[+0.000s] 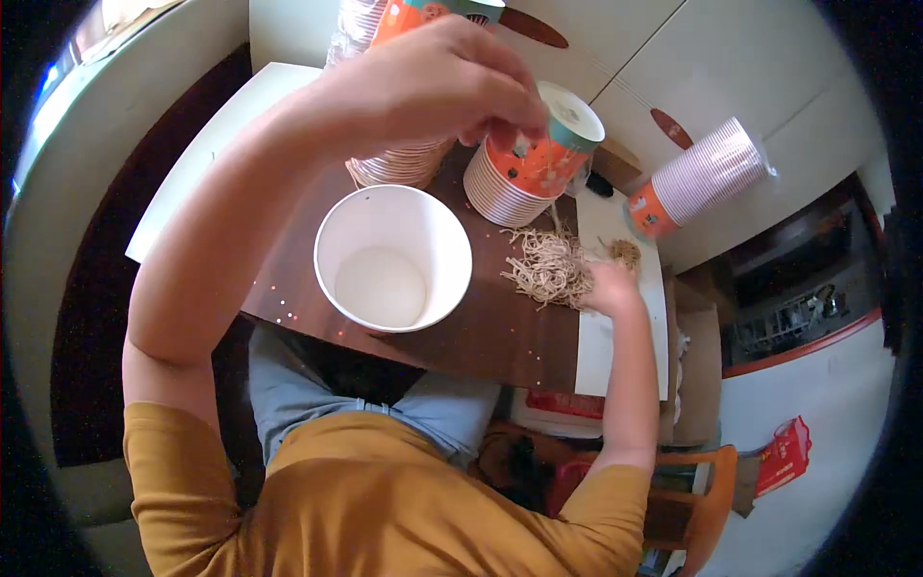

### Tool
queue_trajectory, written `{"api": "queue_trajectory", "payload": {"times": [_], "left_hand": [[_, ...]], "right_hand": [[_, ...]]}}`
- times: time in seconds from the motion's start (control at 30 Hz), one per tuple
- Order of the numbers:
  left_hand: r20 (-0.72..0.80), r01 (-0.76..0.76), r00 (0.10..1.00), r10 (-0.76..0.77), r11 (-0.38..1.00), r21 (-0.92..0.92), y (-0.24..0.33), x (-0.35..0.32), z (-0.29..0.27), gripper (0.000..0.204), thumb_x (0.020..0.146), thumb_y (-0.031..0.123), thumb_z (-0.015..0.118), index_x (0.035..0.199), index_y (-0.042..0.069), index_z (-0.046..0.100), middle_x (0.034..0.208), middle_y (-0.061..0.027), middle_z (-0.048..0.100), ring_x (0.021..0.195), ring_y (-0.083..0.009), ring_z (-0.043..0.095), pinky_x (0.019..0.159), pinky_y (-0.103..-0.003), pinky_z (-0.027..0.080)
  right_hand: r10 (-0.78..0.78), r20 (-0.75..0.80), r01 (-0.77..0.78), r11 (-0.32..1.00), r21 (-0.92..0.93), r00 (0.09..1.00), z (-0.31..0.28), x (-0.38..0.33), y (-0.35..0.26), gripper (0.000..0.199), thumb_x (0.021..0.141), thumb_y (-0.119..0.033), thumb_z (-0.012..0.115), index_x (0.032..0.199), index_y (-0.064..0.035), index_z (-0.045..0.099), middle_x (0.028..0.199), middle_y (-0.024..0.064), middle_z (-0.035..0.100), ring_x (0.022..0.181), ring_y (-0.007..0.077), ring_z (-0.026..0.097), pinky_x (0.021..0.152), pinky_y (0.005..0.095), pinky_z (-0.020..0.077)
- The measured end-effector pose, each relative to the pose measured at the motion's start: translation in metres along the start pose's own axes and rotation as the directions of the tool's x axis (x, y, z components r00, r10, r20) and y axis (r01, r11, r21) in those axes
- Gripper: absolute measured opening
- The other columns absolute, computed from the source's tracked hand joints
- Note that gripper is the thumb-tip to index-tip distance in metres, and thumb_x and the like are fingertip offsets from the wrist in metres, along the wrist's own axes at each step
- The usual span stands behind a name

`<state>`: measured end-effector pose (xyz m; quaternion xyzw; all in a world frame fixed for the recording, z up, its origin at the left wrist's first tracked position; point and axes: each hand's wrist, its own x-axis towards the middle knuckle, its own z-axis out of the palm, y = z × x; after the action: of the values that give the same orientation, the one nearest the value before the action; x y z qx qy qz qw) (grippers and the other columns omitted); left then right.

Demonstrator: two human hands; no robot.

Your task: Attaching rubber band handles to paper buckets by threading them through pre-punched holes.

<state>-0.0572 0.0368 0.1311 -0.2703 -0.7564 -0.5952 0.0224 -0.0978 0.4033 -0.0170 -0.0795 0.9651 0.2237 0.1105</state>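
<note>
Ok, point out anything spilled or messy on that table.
Pale specks dot the brown table near its front edge, left of the white tub; they look like spilled crumbs, though too small to identify. The strands at the right hand splay loosely.

I count one left hand (pixel 471 82), one right hand (pixel 611 288), one open white tub (pixel 444 252), one middle stack (pixel 524 165), one right-hand stack (pixel 700 183), other stacked tubs (pixel 399 165) too hidden to number, one large strip heap (pixel 546 269), one small clump (pixel 626 253), one chair (pixel 716 500).
</note>
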Motion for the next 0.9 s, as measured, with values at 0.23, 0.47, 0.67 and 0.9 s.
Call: {"api": "queue_trajectory", "payload": {"times": [0.23,0.47,0.67,0.9], "left_hand": [[0.008,-0.118,0.993,0.118,0.990,0.072,0.019,0.009,0.018,0.022,0.084,0.020,0.064,0.085,-0.001,0.069,0.071,-0.0043,0.065,0.065,-0.0089,0.059,0.060,-0.023,0.046],[0.177,-0.264,0.964,0.199,0.808,0.527,0.081,0.019,0.008,0.021,0.090,0.015,0.056,0.097,0.000,0.069,0.089,-0.0139,0.068,0.082,-0.0200,0.066,0.076,-0.031,0.054],[0.004,-0.345,0.912,0.411,0.762,0.548,0.098,0.018,-0.022,0.019,0.092,0.010,0.055,0.105,0.001,0.065,0.097,-0.0134,0.067,0.078,-0.0163,0.067,0.075,-0.028,0.055],[0.234,-0.169,0.967,0.098,0.936,0.309,0.047,0.007,0.020,0.021,0.080,0.016,0.065,0.083,-0.004,0.068,0.066,-0.0064,0.064,0.061,-0.0101,0.058,0.058,-0.027,0.047]], "right_hand": [[-0.118,-0.343,0.336,0.641,0.690,0.932,-0.064,-0.018,-0.008,0.064,0.071,-0.021,0.078,0.126,-0.0009,0.053,0.121,0.0124,0.056,0.116,0.0192,0.052,0.101,0.0350,0.0384],[-0.576,-0.258,0.333,0.026,0.942,0.775,-0.062,-0.025,-0.089,0.021,0.092,-0.018,0.058,0.107,-0.0040,0.061,0.088,0.0005,0.060,0.076,0.0081,0.056,0.071,0.0234,0.0467],[-0.002,0.022,-0.020,0.352,0.936,1.000,0.048,0.004,0.001,0.019,0.090,-0.022,0.059,0.096,-0.0050,0.065,0.077,0.0009,0.061,0.063,0.0105,0.057,0.059,0.0272,0.0477],[-0.052,-0.406,0.372,0.517,0.771,0.912,-0.063,-0.079,0.008,0.066,0.074,-0.036,0.076,0.126,-0.0025,0.052,0.124,0.0155,0.055,0.118,0.0275,0.050,0.102,0.0396,0.0385]]}}
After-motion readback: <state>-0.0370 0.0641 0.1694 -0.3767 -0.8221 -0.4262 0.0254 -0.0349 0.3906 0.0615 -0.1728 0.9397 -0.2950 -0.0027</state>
